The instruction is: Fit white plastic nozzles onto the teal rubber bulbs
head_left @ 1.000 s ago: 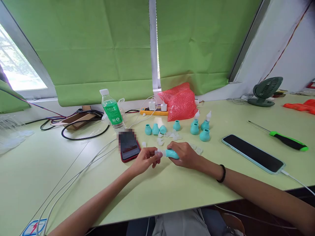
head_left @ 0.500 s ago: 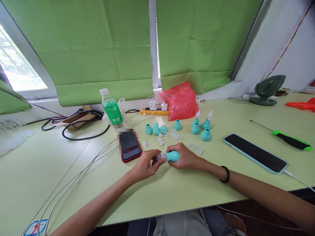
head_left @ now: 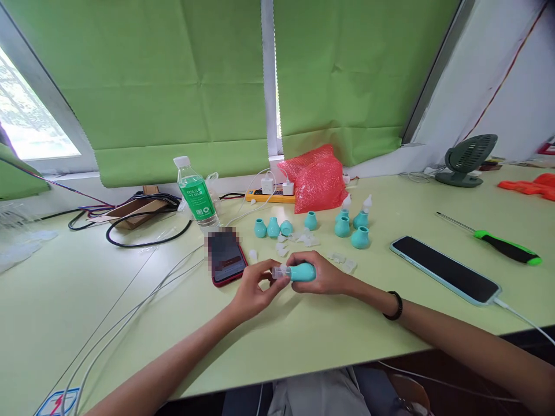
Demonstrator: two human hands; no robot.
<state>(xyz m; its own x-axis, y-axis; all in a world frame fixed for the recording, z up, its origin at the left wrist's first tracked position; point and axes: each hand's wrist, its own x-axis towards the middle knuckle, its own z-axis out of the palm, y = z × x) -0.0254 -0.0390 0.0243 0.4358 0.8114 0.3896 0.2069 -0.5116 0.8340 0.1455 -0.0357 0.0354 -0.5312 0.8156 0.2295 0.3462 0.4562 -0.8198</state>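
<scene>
My right hand grips a teal rubber bulb lying sideways just above the green table. My left hand pinches the clear plastic tip at the bulb's mouth. Behind my hands lie several loose clear tips and several teal bulbs. Two bulbs at the back right stand with white tips fitted. A red phone lies just left of my left hand.
A water bottle, black cables, a power strip and a red bubble bag line the back. On the right lie a large phone on a cable, a green-handled screwdriver and a small fan.
Both hands stayed on the bulb and tip, shifting slightly; the bulb has lifted a little and my left fingers have regripped the tip.
</scene>
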